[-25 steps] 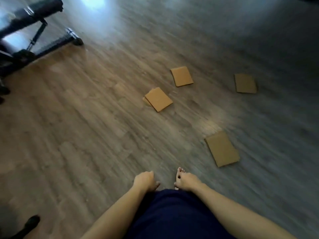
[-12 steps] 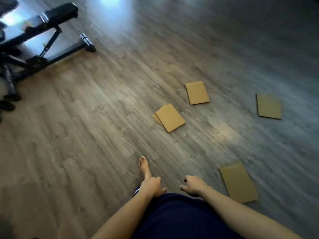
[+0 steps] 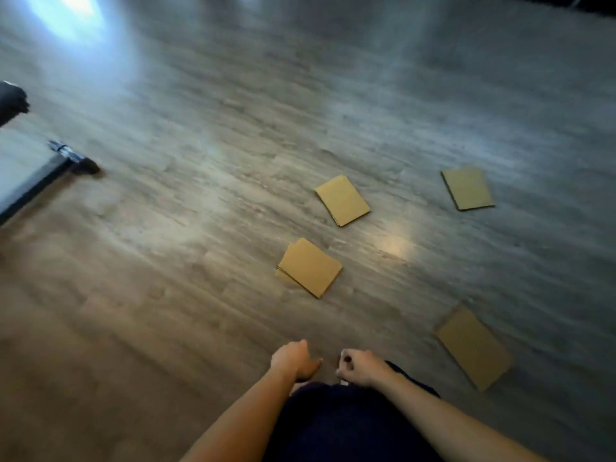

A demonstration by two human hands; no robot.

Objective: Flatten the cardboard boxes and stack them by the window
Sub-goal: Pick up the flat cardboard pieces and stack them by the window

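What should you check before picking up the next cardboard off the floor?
1. Both hands free: left hand and right hand hold nothing. Ok.
2. Boxes flattened: all lie flat on the wood floor. Ok.
3. Nearest piece chosen: the two-piece pile lies straight ahead; the near-right cardboard is also close. Ok.
4. Pieces gathered: the middle cardboard and far-right cardboard lie apart. Not ok.
5. Window spot ready: no window in view. Cannot tell.

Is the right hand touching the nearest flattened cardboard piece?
Apart. The head view shows bare floor between the right hand and the nearest cardboard piece.
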